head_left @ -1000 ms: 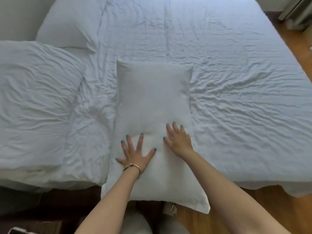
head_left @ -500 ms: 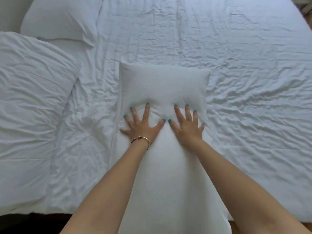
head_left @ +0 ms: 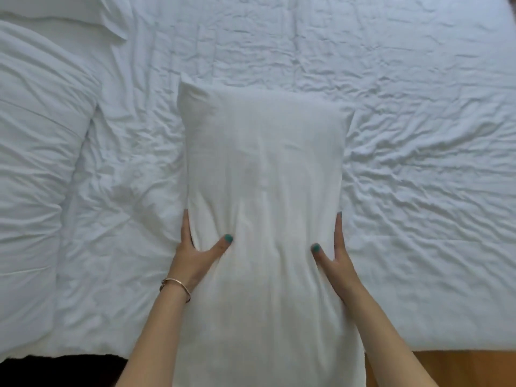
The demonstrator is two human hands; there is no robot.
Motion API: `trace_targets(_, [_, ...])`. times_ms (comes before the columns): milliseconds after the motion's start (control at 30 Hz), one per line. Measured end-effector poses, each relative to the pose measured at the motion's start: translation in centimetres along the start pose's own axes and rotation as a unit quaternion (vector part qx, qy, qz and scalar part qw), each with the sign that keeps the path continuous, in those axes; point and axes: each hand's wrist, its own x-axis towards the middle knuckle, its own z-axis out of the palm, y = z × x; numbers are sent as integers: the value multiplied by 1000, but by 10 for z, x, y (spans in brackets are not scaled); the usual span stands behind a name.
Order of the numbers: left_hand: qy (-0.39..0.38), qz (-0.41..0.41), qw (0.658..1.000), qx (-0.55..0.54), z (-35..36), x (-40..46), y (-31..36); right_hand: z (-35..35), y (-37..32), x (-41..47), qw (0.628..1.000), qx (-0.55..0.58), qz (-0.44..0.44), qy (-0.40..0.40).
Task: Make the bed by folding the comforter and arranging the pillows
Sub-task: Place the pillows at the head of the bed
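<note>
A long white pillow (head_left: 264, 191) lies in the middle of the bed (head_left: 418, 191), on the wrinkly white sheet. The left hand (head_left: 192, 255) grips the pillow's left side, thumb on top. The right hand (head_left: 333, 258) grips its right side the same way. A thin bracelet (head_left: 176, 287) sits on the left wrist. Two more pillows (head_left: 36, 163) lie left of the long pillow

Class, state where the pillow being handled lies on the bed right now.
In the head view the pillow lies mid-bed on the sheet, its near end overhanging, gripped between the left hand and right hand.
</note>
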Motion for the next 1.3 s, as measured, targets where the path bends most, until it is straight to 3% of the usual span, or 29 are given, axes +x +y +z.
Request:
trace_targets(67, [-13, 61, 998, 10, -2, -19, 15, -2, -23, -13, 999, 7, -42, -1])
trace_targets(200, [38, 163, 986, 10, -16, -68, 55, -18, -64, -41, 993, 24, -117, -5])
trace_targets(333, [97, 205, 972, 65, -52, -119, 92, -24, -106, -71, 985, 21, -170, -5])
trace_targets(533, [108, 267, 950, 119, -141, -162, 118, 11, -177, -104, 970, 10, -245, -9])
trace_targets(733, [170, 320, 928, 85, -271, -159, 130, 99, -278, -116, 946, 34, -321, -16])
trace_targets(1000, [191, 343, 917, 67, -496, -136, 141, 268, -418, -131, 928, 78, -359, -58])
trace_targets(1300, [193, 360, 902, 141, -699, -131, 181, 398, -523, -153, 914, 122, -370, -116])
